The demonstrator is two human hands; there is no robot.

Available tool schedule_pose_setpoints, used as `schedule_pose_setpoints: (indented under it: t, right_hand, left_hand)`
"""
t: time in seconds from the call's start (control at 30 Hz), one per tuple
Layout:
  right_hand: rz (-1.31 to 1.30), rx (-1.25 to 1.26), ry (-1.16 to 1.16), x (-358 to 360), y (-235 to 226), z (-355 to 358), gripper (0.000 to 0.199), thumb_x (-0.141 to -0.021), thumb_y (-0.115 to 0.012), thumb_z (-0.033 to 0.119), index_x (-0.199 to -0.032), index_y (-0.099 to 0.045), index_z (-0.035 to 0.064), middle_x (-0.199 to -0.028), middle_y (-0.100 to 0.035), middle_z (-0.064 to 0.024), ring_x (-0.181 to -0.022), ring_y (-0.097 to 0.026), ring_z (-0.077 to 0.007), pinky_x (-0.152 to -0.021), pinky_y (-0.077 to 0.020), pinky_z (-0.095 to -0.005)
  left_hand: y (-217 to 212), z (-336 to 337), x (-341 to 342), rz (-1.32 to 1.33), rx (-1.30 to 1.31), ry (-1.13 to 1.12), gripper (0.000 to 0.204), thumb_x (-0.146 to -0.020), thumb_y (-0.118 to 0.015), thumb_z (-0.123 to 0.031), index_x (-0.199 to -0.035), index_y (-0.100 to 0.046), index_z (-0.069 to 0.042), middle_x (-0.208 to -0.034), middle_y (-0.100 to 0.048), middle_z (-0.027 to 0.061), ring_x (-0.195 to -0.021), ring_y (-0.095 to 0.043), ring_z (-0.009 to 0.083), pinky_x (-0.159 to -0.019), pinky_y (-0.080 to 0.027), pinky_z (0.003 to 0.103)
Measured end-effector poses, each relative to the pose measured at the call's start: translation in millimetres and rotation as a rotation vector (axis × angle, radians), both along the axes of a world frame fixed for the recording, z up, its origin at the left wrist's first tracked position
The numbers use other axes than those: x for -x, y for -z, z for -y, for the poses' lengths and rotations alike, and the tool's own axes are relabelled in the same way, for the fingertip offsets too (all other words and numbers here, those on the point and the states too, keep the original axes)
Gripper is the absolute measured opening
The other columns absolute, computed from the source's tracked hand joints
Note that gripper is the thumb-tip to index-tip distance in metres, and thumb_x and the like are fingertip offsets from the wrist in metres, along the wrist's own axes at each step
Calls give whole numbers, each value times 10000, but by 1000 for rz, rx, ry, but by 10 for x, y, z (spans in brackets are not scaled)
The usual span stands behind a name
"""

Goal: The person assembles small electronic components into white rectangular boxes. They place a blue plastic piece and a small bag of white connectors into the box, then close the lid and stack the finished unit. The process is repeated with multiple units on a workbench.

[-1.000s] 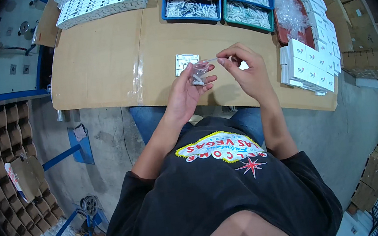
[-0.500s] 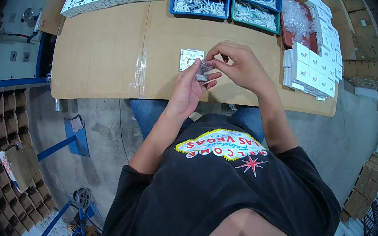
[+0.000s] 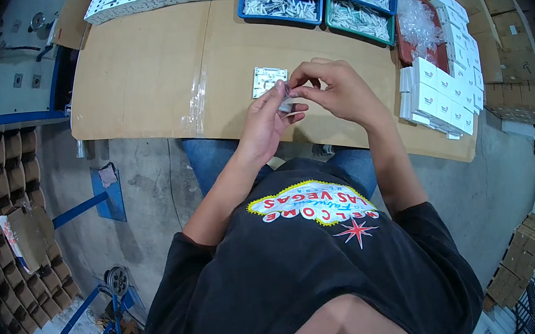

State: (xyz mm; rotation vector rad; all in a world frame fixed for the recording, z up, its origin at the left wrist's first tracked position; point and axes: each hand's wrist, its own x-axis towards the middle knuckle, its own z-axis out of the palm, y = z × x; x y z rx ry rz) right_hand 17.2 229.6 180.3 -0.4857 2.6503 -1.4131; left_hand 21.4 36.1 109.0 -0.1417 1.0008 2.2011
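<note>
Small clear bag (image 3: 285,104) pinched between both your hands.
Left hand (image 3: 267,122) grips it from below; right hand (image 3: 336,90) closes on its top, just beside the white plate (image 3: 269,80).

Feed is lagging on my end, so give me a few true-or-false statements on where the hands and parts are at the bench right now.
1. Both hands meet on a small clear packet over the cardboard-covered table. True.
2. The left hand rests flat on the table. False: it is raised, pinching the packet.
3. A white square plate lies just beyond the hands. True.
4. The right hand reaches into a blue tray. False: the trays sit further back, untouched.
</note>
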Motion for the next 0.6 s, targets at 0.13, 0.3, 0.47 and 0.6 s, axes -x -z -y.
schedule_pose_setpoints:
  t: [0.13,0.3,0.47,0.6]
  right_hand:
    - [-41,-93,-65,-16,17,-2,214,-899,-714,160,-1092,-669,80,-948,-730,-115,-837,-703,-294,-696,-537,-399]
    - [-154,-205,-63,-71,65,64,241,-916,-689,172,-1128,-609,90,-965,-734,-116,-925,-716,-314,-725,-552,-437]
    - [-97,-141,-8,-48,165,-3,227,-915,-692,143,-1117,-606,88,-1030,-730,-110,-938,-710,-317,-723,-555,-428]
    - [-149,-126,46,-83,80,9,231,-908,-699,111,-1131,-641,89,-1048,-713,-87,-919,-689,-285,-740,-548,-380]
  left_hand:
    - [48,32,1,-13,82,-23,434,-1056,-574,-432,-1232,-645,-41,-1077,-702,50,-940,-694,154,-852,-553,321]
    - [79,35,3,-52,106,-75,420,-1055,-584,-409,-1250,-642,-40,-1095,-705,58,-970,-696,150,-861,-554,322]
    - [33,51,31,-111,135,-80,379,-1065,-586,-313,-1263,-635,6,-1174,-706,110,-947,-700,180,-888,-574,352]
    - [78,71,58,-205,207,-125,311,-1057,-603,-209,-1215,-647,55,-1110,-719,128,-931,-718,201,-884,-589,345]
